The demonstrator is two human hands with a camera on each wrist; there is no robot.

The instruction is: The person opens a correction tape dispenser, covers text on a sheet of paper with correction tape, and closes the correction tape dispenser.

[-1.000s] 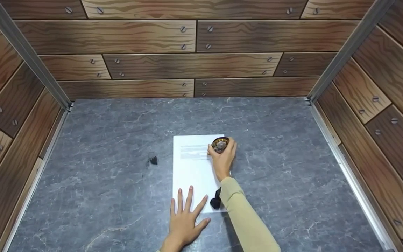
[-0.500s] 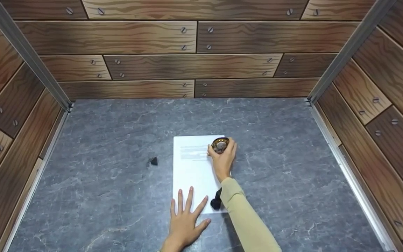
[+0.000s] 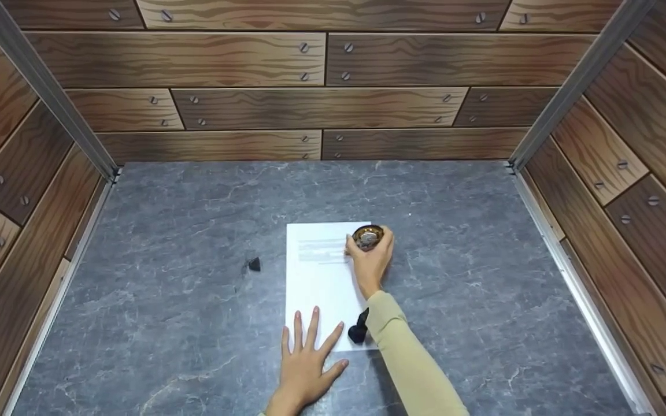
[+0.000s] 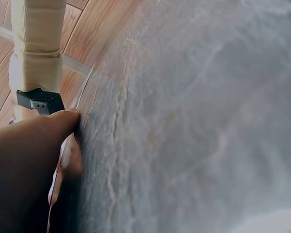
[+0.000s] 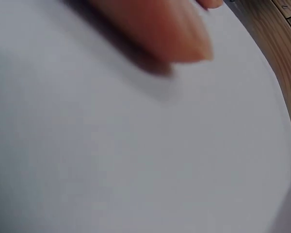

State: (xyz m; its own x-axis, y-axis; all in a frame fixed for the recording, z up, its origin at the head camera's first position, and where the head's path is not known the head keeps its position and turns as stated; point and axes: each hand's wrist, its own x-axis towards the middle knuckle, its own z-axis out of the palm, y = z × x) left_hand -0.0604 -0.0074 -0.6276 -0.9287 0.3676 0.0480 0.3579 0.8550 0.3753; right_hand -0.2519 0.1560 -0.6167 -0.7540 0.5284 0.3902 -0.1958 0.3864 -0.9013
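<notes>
I see the person's right hand gripping a round brown dish at the far right corner of a white sheet of paper; from here I can't tell whether the dish rests on it. The left hand lies spread, its four fingers reaching straight over the sheet's near edge. I make out a small black clip on the grey surface, beyond the sheet's left edge.
</notes>
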